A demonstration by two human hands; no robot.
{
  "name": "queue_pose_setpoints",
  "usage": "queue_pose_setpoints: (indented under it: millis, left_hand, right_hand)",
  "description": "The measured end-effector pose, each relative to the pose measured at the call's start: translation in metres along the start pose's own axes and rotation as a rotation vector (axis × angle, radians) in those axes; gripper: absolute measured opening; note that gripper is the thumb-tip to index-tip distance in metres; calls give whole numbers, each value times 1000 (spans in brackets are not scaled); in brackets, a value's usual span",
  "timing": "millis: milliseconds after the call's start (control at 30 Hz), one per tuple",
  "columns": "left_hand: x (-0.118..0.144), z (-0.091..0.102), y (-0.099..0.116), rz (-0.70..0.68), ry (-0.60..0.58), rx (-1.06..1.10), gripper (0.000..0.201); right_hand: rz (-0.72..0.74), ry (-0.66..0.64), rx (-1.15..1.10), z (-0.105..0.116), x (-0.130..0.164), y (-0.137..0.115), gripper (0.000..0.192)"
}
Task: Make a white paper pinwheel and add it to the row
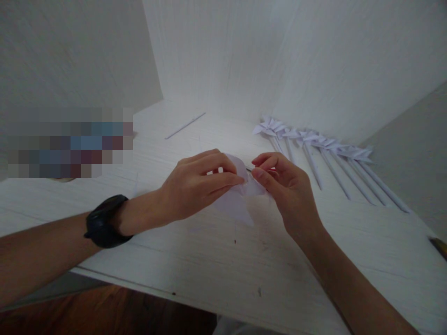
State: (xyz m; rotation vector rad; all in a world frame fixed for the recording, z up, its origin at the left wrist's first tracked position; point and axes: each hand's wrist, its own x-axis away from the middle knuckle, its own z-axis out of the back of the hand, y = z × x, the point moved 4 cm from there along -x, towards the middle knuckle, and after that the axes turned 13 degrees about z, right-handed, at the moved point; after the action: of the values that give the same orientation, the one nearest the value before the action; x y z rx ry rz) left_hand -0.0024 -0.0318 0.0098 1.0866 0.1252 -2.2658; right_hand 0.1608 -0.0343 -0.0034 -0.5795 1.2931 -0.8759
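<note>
My left hand (202,184), with a black watch on its wrist, pinches a white paper pinwheel (233,207) between thumb and fingers. Its folded blades stick out below and to the right of my fingertips. Close against the pinwheel's right side, my right hand (289,186) is closed on a thin tool (249,169) with a metal tip and a bit of red showing. My fingers cover most of that tool, so its exact kind is unclear. Whether its tip touches the paper cannot be made out.
Several finished paper pinwheels (307,137) on rolled paper sticks lie in a row at the right. A single thin paper stick (185,126) rests at the back. Blurred-out items (80,149) are at the left. White walls rise behind the white table (209,265).
</note>
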Motion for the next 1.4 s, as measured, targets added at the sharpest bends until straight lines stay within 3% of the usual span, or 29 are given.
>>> queue_pose_setpoints:
  millis: [67, 300, 633, 833, 967, 1167, 1400]
  left_hand:
    - [-1, 4, 3, -42, 53, 14, 10]
    - [-3, 10, 7, -103, 69, 129, 5]
    - [-2, 19, 11, -134, 45, 127, 12]
    - [-1, 22, 11, -230, 126, 161, 13]
    - [-1, 22, 12, -219, 90, 153, 13]
    - [1, 20, 10, -272, 149, 196, 13]
    - [2, 18, 7, -224, 155, 264, 12]
  right_hand:
    - [42, 11, -31, -1, 1, -4, 14]
    - [165, 11, -85, -2, 3, -15, 15]
    - [200, 26, -134, 0, 3, -18, 15]
    - [206, 26, -166, 0, 3, -18, 14]
    - [227, 7, -169, 0, 3, -18, 12]
    - [251, 5, -183, 0, 3, -20, 11]
    - [257, 2, -193, 0, 3, -21, 10]
